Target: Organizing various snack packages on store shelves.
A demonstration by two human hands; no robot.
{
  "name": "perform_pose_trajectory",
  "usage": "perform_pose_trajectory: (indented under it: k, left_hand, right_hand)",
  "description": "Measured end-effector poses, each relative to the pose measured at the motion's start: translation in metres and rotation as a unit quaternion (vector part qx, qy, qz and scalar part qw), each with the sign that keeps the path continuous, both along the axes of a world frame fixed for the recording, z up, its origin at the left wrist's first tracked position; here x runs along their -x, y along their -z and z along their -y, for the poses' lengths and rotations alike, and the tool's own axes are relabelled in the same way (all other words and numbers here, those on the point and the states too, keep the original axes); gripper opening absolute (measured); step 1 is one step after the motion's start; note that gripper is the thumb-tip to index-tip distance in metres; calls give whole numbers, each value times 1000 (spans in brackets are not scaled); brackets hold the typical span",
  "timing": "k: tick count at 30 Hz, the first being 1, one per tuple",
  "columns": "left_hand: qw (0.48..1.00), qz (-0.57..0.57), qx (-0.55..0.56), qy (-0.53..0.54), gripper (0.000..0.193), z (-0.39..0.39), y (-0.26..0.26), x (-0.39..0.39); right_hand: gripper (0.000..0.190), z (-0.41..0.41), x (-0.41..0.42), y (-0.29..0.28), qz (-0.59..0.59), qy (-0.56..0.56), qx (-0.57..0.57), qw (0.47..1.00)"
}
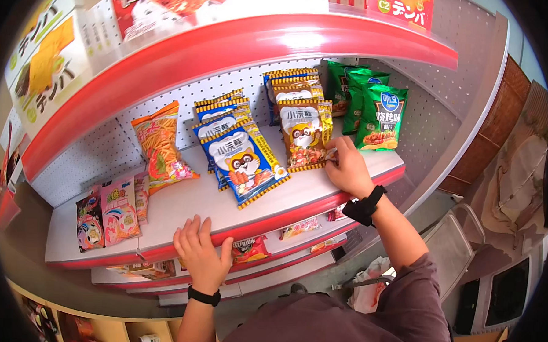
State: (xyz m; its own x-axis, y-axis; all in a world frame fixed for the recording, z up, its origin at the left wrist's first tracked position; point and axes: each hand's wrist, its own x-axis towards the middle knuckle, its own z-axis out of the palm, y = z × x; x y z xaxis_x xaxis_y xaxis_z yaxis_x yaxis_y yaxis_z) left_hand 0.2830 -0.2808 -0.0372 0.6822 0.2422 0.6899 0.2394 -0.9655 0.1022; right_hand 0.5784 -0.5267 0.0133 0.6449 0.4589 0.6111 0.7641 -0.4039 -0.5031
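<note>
My right hand (pixel 346 167) pinches the lower right edge of a brown snack packet (pixel 303 133) with a raccoon-like cartoon, which stands at the front of a row. My left hand (pixel 202 252) rests at the red front edge of the shelf (pixel 171 221), fingers apart, holding nothing. Between the hands, blue snack packets (pixel 244 165) lean in a row, slightly tilted. Green potato chip bags (pixel 382 118) stand right of the brown packet. Left of the blue packets leans an orange bag of stick snacks (pixel 163 143). Pink packets (pixel 120 210) and a black packet (pixel 89 222) stand at the far left.
An upper shelf with a red edge (pixel 280 36) overhangs the packets and bears large snack boxes (pixel 44 64). Lower shelves hold more packets (pixel 251 249). At the right are the shelf's side panel, a metal-framed chair (pixel 449 247) and a plastic bag (pixel 370 280).
</note>
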Motion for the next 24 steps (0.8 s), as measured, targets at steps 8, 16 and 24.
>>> perform_pose_trajectory:
  k: [8,16,24]
  left_hand:
    - [999,31,-5,-41,44,5,7,-8]
    - [995,72,-9,-71,34,9,6,-19]
    - [994,78,-8,-75,31,11,6,-18]
  right_hand:
    - [32,10,5,-6,73,-40,-49,995]
    - [36,34,10,-16,171,-12,3,985]
    - [36,47,11,-3,114,-33,44,992]
